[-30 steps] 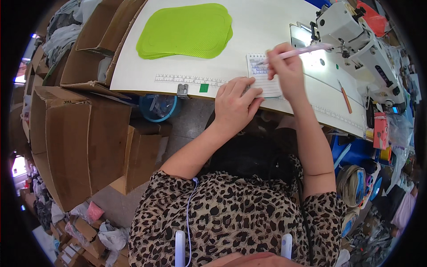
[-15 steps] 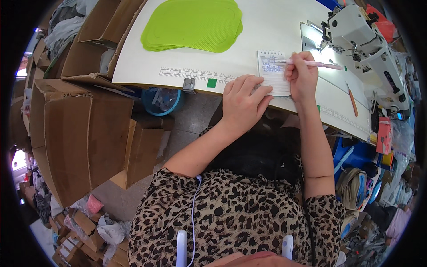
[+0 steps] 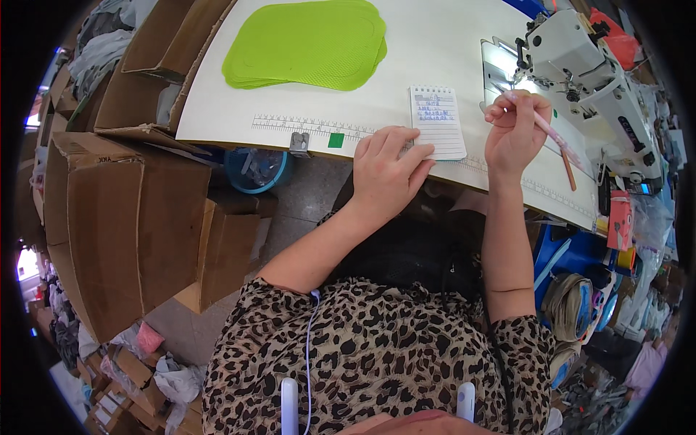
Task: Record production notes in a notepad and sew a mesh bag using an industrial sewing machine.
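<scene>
My right hand [image 3: 518, 134] is closed around a pink pen [image 3: 545, 125], raised off the table to the right of a small spiral notepad [image 3: 438, 134]. The pen's tip points up and left, near the sewing machine's plate. Blue handwriting covers the pad's upper part; its lower lines are blank. My left hand [image 3: 384, 167] lies open, fingers slightly bent, with the fingertips on the pad's lower left corner at the table's front edge. An orange-handled tool [image 3: 568, 170] lies beyond my right hand, partly hidden by it.
A white sewing machine [image 3: 602, 87] stands at the right of the white table [image 3: 203, 123]. Stacked lime-green sheets [image 3: 304, 43] lie at the back. Cardboard boxes [image 3: 130, 239] crowd the left. A blue bucket [image 3: 257, 170] stands under the table, and a pink box [image 3: 619, 221] sits by the right corner.
My right hand has lifted the pen off the notepad and moved right, uncovering the written lines. My left hand stays at the pad's corner.
</scene>
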Motion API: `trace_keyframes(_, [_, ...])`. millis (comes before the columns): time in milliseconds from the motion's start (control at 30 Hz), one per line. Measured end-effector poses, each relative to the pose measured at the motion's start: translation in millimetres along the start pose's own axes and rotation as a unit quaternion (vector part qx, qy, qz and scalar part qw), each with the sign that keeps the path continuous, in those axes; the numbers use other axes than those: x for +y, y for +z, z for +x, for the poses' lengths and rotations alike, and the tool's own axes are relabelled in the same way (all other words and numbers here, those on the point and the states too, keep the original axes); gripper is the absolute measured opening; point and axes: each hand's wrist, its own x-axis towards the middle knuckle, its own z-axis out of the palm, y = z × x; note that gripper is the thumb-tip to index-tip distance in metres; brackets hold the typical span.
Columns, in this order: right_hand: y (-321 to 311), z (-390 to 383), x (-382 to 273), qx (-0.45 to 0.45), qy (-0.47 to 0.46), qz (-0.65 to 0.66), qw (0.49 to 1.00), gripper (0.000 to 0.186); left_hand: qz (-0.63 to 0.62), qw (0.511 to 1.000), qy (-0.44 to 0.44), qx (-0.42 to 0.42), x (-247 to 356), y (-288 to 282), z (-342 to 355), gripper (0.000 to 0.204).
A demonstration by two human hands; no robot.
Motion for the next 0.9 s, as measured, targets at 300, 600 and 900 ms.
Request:
trace_keyframes(300, [24.0, 2.9, -12.4, -0.118, 0.065, -0.060, 0.989, 0.012, -0.004, 1.000, -0.004, -0.005, 1.2, -1.2, 2.7, 0.018])
trace_keyframes(600, [13.6, 9.5, -21.0, -0.101, 0.054, -0.033, 0.993, 0.013, 0.002, 1.000, -0.007, -0.006, -2.1, -3.2, 1.5, 0.018])
trace_keyframes(900, [30.4, 0.1, -17.4, -0.119, 0.058, -0.058, 0.990, 0.014, -0.003, 1.000, -0.010, -0.007, -2.0, -5.3, 0.3, 0.018])
